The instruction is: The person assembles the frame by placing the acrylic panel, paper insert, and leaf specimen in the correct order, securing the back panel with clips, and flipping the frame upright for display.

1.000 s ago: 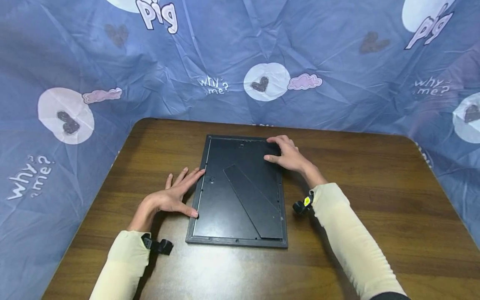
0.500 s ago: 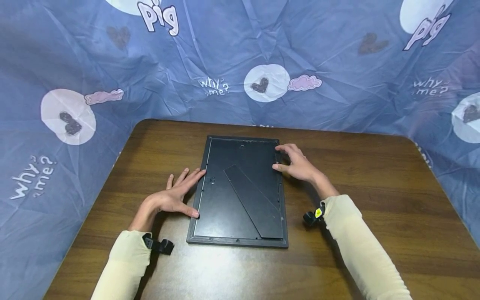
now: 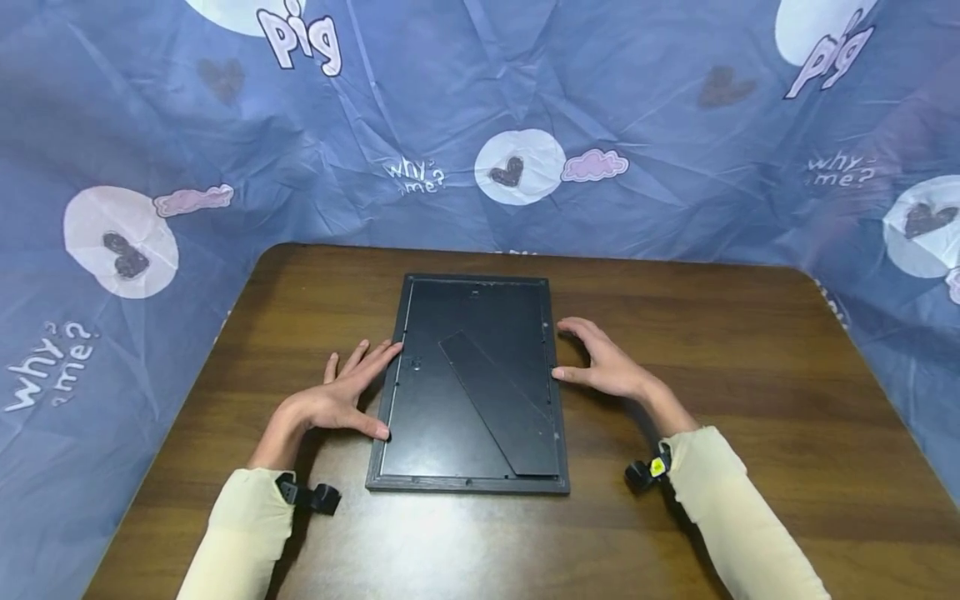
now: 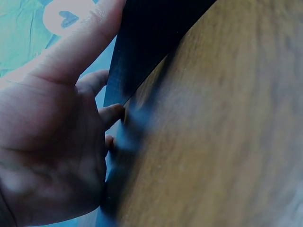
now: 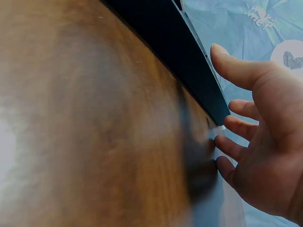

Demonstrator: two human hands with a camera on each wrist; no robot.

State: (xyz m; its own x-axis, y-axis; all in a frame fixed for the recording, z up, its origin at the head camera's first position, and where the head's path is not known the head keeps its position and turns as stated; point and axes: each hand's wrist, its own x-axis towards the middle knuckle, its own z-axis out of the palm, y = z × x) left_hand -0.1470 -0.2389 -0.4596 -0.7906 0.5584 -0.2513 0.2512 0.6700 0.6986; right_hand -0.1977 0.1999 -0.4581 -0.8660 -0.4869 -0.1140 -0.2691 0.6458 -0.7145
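Note:
A black picture frame lies face down on the wooden table, with its backing and a folded easel leg facing up. Along its left side my left hand spreads its fingers, with the thumb and index fingertips resting on the border. My right hand is beside the right edge, its thumb tip right at the border and its fingers loosely bent. In the left wrist view, the dark side of the frame rises beside the thumb. The right wrist view shows the right palm with nothing in it.
The brown wooden table has rounded far corners. Behind it hangs a creased blue cloth with printed words and hearts. A small black camera is strapped to each wrist, the right one with a yellow spot.
My right hand has slid from the frame's upper right corner down along its right edge, toward me. The left hand keeps its place on the left border, and the frame lies as before.

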